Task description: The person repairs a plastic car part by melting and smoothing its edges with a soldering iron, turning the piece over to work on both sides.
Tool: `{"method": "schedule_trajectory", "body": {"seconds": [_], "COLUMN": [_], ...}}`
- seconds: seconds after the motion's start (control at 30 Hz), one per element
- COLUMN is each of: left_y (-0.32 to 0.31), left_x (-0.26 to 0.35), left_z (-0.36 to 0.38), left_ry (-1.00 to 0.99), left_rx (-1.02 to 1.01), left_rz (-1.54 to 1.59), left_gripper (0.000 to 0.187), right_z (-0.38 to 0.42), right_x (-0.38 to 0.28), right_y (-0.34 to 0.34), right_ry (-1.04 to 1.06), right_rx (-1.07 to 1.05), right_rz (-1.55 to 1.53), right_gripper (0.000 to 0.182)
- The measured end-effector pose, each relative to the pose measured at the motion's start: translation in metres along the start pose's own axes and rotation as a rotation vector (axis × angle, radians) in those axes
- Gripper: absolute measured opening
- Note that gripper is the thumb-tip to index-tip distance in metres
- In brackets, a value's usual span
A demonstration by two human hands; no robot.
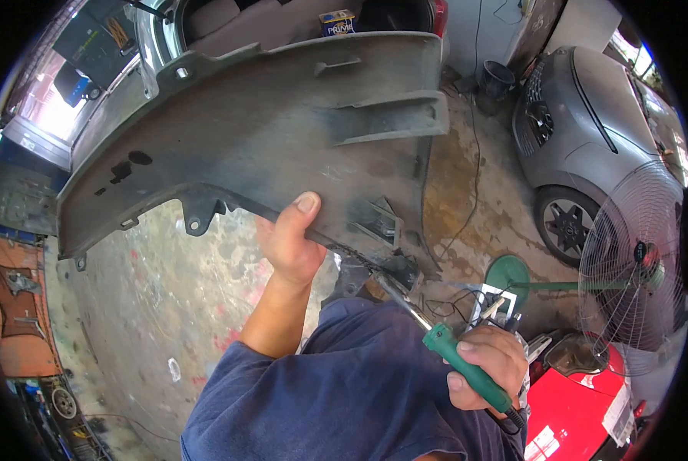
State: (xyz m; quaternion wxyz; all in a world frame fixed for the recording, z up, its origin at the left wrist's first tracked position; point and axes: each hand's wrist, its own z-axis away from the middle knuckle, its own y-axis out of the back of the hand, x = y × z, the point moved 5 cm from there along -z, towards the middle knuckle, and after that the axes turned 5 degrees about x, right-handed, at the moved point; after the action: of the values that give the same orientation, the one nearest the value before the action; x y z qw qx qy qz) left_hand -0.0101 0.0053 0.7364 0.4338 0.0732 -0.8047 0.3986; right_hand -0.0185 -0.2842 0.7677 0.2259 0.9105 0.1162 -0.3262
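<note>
A large dark grey car body panel (236, 131), with molded brackets and a curved cut-out along its lower edge, spans the upper middle of the view. My left hand (292, 238) grips that lower edge, thumb on the near face and fingers mostly hidden behind. In my right hand (490, 365) is a soldering iron (471, 369) with a green handle, its fingers wrapped round the grip. The iron's metal shaft points up and left to the panel's lower edge, right of my left hand. A rough dark line runs along the edge there. Whether the tip touches is hard to make out.
A silver car (590, 115) stands at the right, behind a wire-caged fan (636, 269) on a green base. Below the fan is a red surface (570, 407). A black bucket (496, 79) and a trailing cable are on the stained floor. An orange rack (14, 307) stands far left.
</note>
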Motion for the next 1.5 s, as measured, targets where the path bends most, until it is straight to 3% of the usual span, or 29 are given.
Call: {"method": "schedule_trajectory", "body": {"seconds": [0.17, 0.27, 0.37, 0.7, 0.83, 1.13, 1.27, 1.5], "left_y": [0.004, 0.010, 0.006, 0.013, 0.013, 0.007, 0.001, 0.001], "left_x": [0.000, -0.010, -0.017, -0.092, -0.116, -0.118, -0.112, -0.114], "left_z": [0.003, 0.000, 0.000, 0.043, 0.055, 0.057, 0.057, 0.058], "left_ry": [0.022, 0.168, 0.260, 0.981, 1.035, 1.110, 1.113, 1.142], "left_rx": [-0.064, -0.055, -0.037, -0.282, -0.248, -0.367, -0.376, -0.394], "left_rz": [-0.065, -0.011, 0.037, 0.225, 0.292, 0.328, 0.315, 0.300], "left_gripper": [0.051, 0.049, 0.047, 0.055, 0.056, 0.050, 0.048, 0.045], "right_z": [-0.002, 0.017, 0.019, 0.012, 0.007, -0.028, -0.040, -0.047], "right_x": [0.002, 0.013, 0.019, 0.013, 0.009, 0.002, 0.003, -0.002], "right_y": [0.003, 0.012, 0.015, -0.003, 0.002, -0.007, -0.014, -0.027], "right_ry": [0.026, 0.094, 0.034, -0.177, -0.258, -0.194, -0.140, 0.009], "right_rx": [-0.016, 0.158, 0.130, 0.113, 0.124, 0.127, -0.100, -0.248], "right_rz": [-0.122, -0.316, -0.479, -0.430, -0.346, -0.197, -0.162, -0.140], "right_gripper": [0.041, 0.046, 0.051, 0.053, 0.049, 0.041, 0.032, 0.030]}}
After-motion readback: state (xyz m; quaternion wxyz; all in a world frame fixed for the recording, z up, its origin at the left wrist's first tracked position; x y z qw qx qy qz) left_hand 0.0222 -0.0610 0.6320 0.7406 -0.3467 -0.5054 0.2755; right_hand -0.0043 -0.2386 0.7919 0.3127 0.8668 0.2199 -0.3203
